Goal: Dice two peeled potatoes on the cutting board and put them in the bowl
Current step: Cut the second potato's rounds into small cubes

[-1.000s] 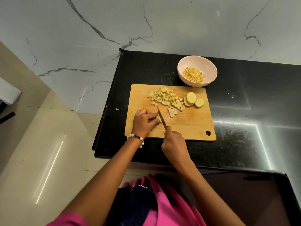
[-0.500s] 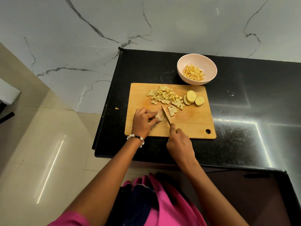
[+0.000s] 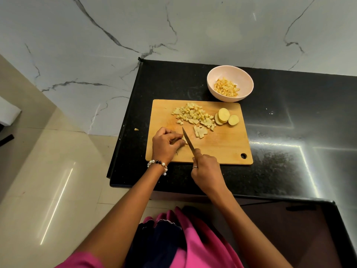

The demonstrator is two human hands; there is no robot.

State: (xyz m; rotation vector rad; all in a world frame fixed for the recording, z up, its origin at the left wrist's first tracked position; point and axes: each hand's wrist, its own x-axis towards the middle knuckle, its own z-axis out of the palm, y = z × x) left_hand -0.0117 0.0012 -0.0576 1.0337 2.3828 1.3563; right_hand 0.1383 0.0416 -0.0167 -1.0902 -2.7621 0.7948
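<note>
**Inspector:** Start at the left edge.

**Assistant:** One stray potato bit (image 3: 136, 129) lies on the black counter (image 3: 289, 132), just off the cutting board (image 3: 222, 149). On the board's near-left part, the left hand (image 3: 166, 145) has its fingers curled down over a small potato piece, mostly hidden beneath them. That curl pins the piece and tucks the fingertips clear of the edge.

**Inspector:** And the blade?

**Assistant:** The knife (image 3: 187, 139) stands right beside those fingertips, tip pointing away. The right hand (image 3: 207, 171) is closed round the handle.

**Inspector:** Further right?

**Assistant:** A small cluster of cut strips (image 3: 200, 131), then the diced pile (image 3: 194, 115) pushed to the far side, in my judgement to keep the cutting area free. Three uncut potato slices (image 3: 226, 116) wait at the far-right corner. The bowl (image 3: 245, 91) sits just behind the board, already holding some dice (image 3: 226, 88), placed near for easy transfer.
</note>
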